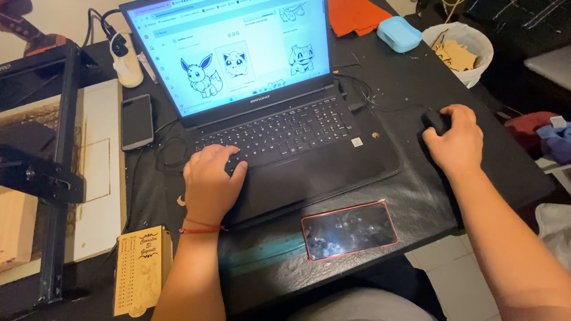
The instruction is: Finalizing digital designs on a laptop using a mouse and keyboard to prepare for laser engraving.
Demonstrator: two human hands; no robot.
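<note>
My left hand (209,183) rests on the lower left of the black laptop's keyboard (285,128), fingers curled over the keys; a red string bracelet circles its wrist. My right hand (457,141) covers a black mouse (437,120) on the dark table to the right of the laptop. The laptop screen (238,47) shows line drawings of cartoon animals on a white page.
A red-edged phone (350,229) lies face up in front of the laptop, another phone (137,121) to its left. A laser engraver frame (56,172) over a wooden board stands at far left, an engraved wooden strip (143,270) beside it. At the back stand a blue case (399,33) and a white bucket (473,44).
</note>
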